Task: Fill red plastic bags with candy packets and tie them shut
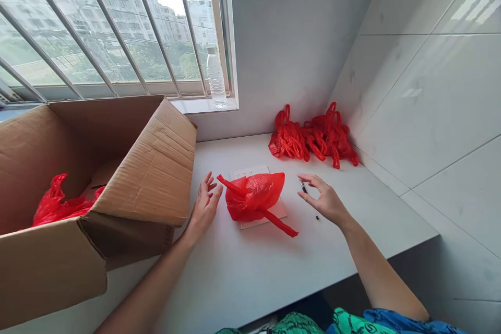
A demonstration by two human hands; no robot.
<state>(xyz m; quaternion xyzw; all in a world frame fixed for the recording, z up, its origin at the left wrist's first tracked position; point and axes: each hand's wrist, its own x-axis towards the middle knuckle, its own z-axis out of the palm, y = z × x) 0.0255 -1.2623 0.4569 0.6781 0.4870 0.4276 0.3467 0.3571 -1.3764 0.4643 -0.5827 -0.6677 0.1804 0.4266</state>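
A red plastic bag (252, 195), gathered and with a handle trailing to the lower right, lies on top of a white notebook or pad (247, 225) on the white countertop (235, 271). Just left of the bag, my left hand (204, 203) is open with its fingers apart, holding nothing. To the bag's right, my right hand (323, 199) pinches a short black-and-silver stick-like thing (302, 186) between thumb and forefinger; its exact kind is too small to make out. Below that hand lies a tiny black piece (317, 217).
A large open cardboard box (152, 167) stands at the left, with red plastic bags (64, 206) inside. Several bunched red bags (313, 135) lie against the back wall. A clear water bottle (216, 78) stands on the sill of the barred window (117, 36). Tiled wall (450, 115) bounds the right.
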